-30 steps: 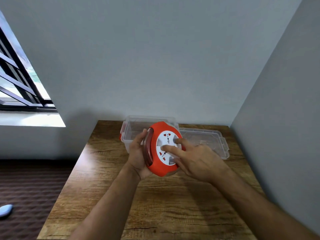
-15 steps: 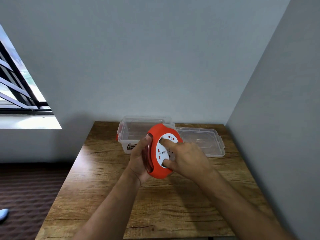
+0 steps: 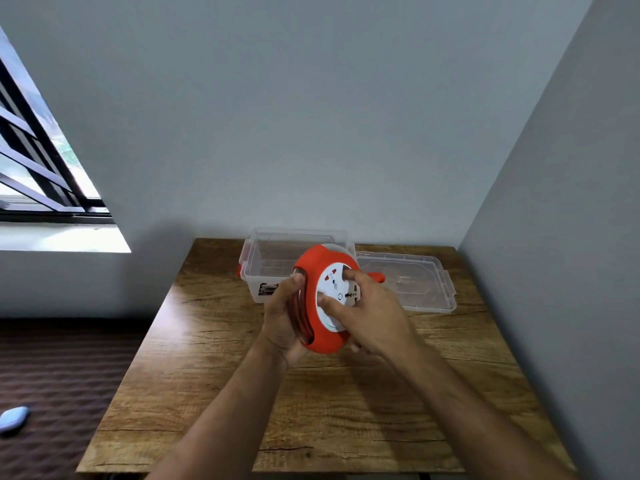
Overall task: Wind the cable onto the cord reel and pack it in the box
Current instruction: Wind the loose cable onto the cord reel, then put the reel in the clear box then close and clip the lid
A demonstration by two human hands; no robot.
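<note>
An orange cord reel (image 3: 313, 268) with a white socket face is held upright above the wooden table (image 3: 214, 368). My left hand (image 3: 282, 318) grips its back rim, thumb on the edge, where red cable (image 3: 300, 315) is wound in the groove. My right hand (image 3: 367, 313) presses fingers on the white face. Behind the reel stands an open clear plastic box (image 3: 263, 261), empty as far as I can see. Its clear lid (image 3: 412, 282) lies flat to the right of it.
Grey walls close the table in at the back and along the right side. An orange latch (image 3: 378, 277) shows between box and lid. A window is at the far left. A pale blue object (image 3: 13, 418) lies on the dark floor at lower left.
My right hand's fingers have shifted around the white face, and the socket face has turned. The reel stays in my left hand at about the same spot in front of the box.
</note>
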